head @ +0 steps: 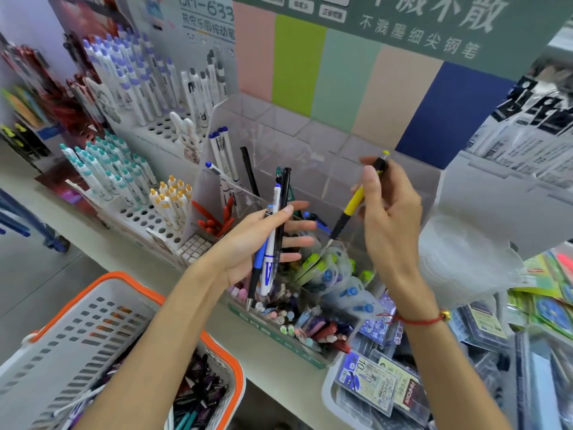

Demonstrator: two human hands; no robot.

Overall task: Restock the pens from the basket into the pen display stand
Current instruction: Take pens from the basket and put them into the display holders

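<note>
The left hand [263,243] is gripping a few pens [273,240]; the right hand's [387,209] fingers are pinching 1 yellow-and-black pen [352,209] over the clear plastic stand [325,141]. At 7 o'clock, the white basket with the orange rim [102,305] is holding many more.

I can't see all of the basket [102,283]; the bottom edge cuts it off. My right hand [390,209] looks blurry. The writing on the packets [378,383] is too small to read.
</note>
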